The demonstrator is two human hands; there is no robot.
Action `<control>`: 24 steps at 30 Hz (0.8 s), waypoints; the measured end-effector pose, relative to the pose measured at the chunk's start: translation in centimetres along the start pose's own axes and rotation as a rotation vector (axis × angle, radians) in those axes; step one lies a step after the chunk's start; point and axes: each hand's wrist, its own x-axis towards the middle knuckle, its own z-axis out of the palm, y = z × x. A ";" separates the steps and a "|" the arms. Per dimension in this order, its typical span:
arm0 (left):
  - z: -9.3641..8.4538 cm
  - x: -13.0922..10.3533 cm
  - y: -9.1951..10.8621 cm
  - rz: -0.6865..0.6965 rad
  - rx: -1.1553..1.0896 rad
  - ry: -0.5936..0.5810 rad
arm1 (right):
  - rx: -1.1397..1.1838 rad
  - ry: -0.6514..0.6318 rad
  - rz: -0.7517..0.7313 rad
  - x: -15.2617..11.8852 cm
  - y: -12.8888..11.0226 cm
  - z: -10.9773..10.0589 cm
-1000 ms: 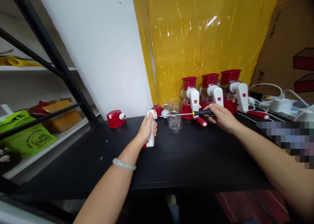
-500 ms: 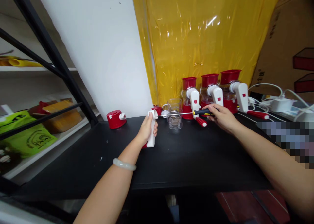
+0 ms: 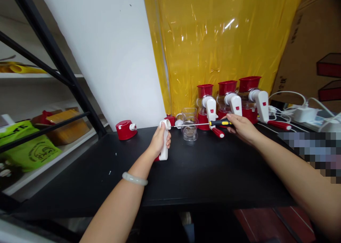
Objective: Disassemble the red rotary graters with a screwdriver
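My left hand is wrapped round a white crank handle, held upright with its round socket at the top; a bit of its red grip shows below. In my right hand is a screwdriver with a black and yellow handle. Its long shaft points left, the tip at or close to the socket's mouth; I cannot tell if it touches anything inside. Behind the shaft stands a clear plastic housing. Near it are a white-ended drum and a small red part.
Three red and white hand-crank graters stand in a row at the back right. A red base sits at the back left of the black table. White cables and a power strip lie right; a black shelf frame rises left.
My right hand's grip on the screwdriver has shifted slightly, and more of the yellow on its handle shows. The left hand and the crank handle have hardly moved.
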 end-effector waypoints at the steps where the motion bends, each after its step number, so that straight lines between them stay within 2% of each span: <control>1: 0.0 0.0 0.0 0.005 -0.002 0.001 | 0.039 -0.014 -0.016 0.0 -0.1 0.1; 6: 0.0 0.0 0.1 0.016 -0.012 0.005 | 0.156 -0.058 -0.020 -0.2 -0.7 0.3; 13: 0.0 0.1 0.1 0.005 -0.018 0.011 | 0.384 -0.104 0.061 -0.4 -0.9 0.4; 21: -0.1 0.1 0.0 -0.005 -0.021 0.005 | 0.203 -0.104 0.000 -0.3 -0.5 0.4; 24: 0.0 0.1 0.0 0.010 -0.022 0.008 | 0.223 -0.067 0.014 -0.3 -0.7 0.5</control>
